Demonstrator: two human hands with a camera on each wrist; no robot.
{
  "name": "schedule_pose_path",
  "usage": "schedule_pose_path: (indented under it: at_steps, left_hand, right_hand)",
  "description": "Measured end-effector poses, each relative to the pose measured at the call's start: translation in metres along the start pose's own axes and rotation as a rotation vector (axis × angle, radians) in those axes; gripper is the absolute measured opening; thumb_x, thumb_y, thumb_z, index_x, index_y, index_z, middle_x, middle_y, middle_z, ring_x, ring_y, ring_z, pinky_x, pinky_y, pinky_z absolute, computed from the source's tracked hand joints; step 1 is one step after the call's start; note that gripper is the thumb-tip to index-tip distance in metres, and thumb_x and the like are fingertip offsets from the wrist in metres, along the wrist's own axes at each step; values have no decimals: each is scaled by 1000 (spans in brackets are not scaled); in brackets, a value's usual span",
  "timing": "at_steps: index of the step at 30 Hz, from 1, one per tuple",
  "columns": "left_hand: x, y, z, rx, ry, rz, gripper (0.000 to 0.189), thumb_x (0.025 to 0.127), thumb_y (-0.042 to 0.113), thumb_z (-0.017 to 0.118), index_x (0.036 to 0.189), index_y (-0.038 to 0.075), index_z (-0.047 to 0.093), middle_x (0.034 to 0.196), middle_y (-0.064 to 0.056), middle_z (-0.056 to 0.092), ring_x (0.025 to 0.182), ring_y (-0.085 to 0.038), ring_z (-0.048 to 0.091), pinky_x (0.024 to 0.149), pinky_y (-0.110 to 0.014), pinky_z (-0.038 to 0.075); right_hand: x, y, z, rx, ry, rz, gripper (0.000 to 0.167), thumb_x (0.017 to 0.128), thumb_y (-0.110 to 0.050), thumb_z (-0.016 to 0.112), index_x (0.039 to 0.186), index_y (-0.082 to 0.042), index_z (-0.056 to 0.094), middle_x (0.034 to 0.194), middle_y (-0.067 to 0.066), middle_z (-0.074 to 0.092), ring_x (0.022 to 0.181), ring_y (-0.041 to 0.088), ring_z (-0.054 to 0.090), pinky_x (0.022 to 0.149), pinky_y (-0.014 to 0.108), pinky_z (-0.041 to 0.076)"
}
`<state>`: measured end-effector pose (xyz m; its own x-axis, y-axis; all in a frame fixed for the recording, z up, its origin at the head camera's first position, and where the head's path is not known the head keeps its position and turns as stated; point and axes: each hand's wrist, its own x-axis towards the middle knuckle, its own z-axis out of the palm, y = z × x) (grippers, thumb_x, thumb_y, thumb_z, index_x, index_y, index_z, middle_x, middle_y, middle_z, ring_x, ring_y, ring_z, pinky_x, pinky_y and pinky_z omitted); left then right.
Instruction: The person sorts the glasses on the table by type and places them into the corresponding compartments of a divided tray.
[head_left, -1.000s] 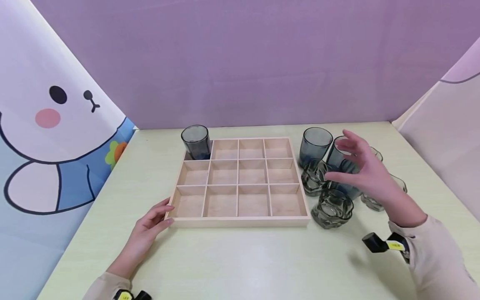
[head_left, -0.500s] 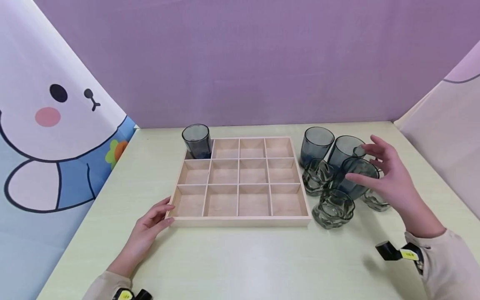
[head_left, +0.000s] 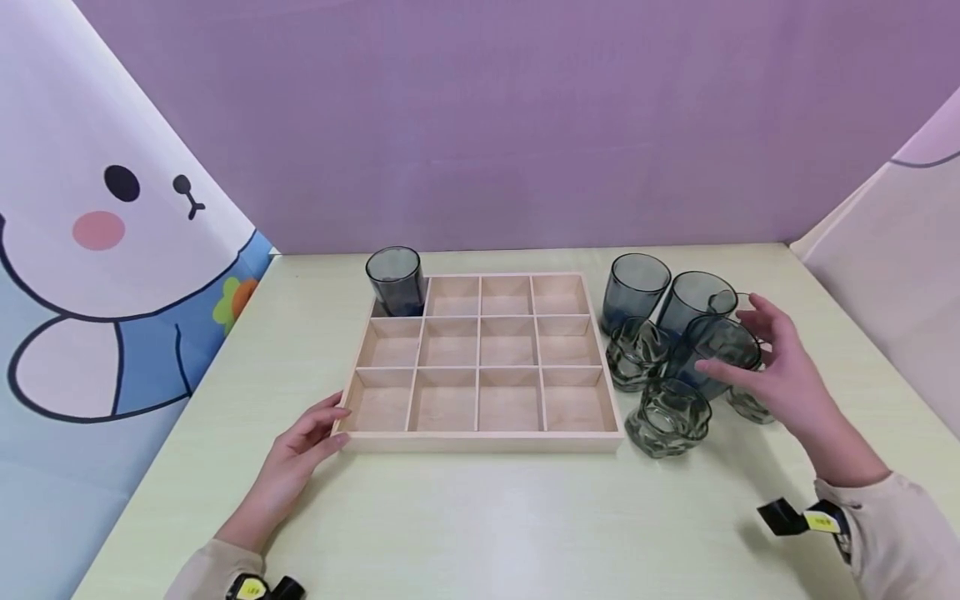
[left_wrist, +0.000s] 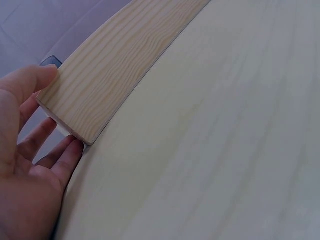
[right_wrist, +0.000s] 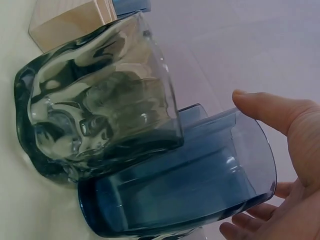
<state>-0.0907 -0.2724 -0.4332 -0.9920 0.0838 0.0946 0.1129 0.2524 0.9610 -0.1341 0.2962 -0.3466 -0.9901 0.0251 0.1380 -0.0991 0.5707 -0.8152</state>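
At the front left corner of a wooden compartment tray (head_left: 480,444), my left hand (head_left: 288,458) holds the tray between thumb and fingers. The left wrist view shows that corner of the wooden tray (left_wrist: 100,85) close up. My right hand (head_left: 787,383) is spread around a smooth blue drinking glass (head_left: 708,358), thumb on the near side. In the right wrist view the thumb lies at the rim of this blue glass (right_wrist: 175,180), with the fingers along its other side. A wavy grey glass (head_left: 667,421) stands in front of it. One blue glass (head_left: 395,283) sits in the tray's back left compartment.
Two more blue glasses (head_left: 634,292) stand at the back right of the tray. Another wavy glass (head_left: 636,354) is close to the tray's right side, and one (head_left: 750,404) is partly behind my right hand. A purple backdrop (head_left: 480,125) rises behind the table (head_left: 480,525).
My right hand has moved right and down from above the glasses to the nearest blue glass, its thumb and fingers now around the rim. The left hand stays at the tray corner.
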Motion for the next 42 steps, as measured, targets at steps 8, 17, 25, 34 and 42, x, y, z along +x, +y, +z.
schedule_pose_path:
  at_steps: [8, 17, 25, 34, 42]
  left_hand:
    - [-1, 0, 0, -5, -4, -2, 32, 97, 4, 62, 127, -8, 57, 145, 1, 45, 122, 8, 46, 96, -11, 41]
    - [-2, 1, 0, -10, -3, 11, 32, 97, 3, 62, 126, -10, 56, 144, 5, 45, 122, 7, 47, 96, -11, 41]
    - [-1, 2, 0, -10, -9, 33, 32, 97, 2, 61, 126, -11, 56, 143, 7, 46, 122, 8, 47, 97, -11, 40]
    - [0, 1, -1, -13, -12, 38, 31, 97, 2, 61, 125, -11, 56, 142, 10, 46, 123, 8, 46, 98, -11, 39]
    - [0, 1, -1, -34, -13, 41, 30, 97, 0, 61, 125, -9, 57, 143, 7, 46, 122, 7, 47, 96, -13, 42]
  right_hand:
    - [-1, 6, 9, 16, -20, -16, 106, 87, -13, 78, 158, -5, -1, 149, 31, 26, 132, 44, 27, 83, 0, 26]
    - [0, 8, 14, -8, 31, -61, 94, 84, -11, 81, 151, 6, 17, 129, 6, 42, 110, 4, 40, 81, 4, 31]
    - [0, 8, 12, -22, 14, -40, 90, 85, -13, 80, 149, 7, 19, 131, 12, 43, 109, 6, 43, 80, 4, 33]
    - [0, 7, 12, -21, 19, -42, 88, 85, -12, 81, 147, 7, 22, 129, 12, 44, 105, 3, 44, 79, 5, 34]
    - [-1, 7, 12, -29, 47, 0, 87, 82, -13, 83, 148, 2, 28, 127, 6, 47, 99, 0, 48, 77, 6, 38]
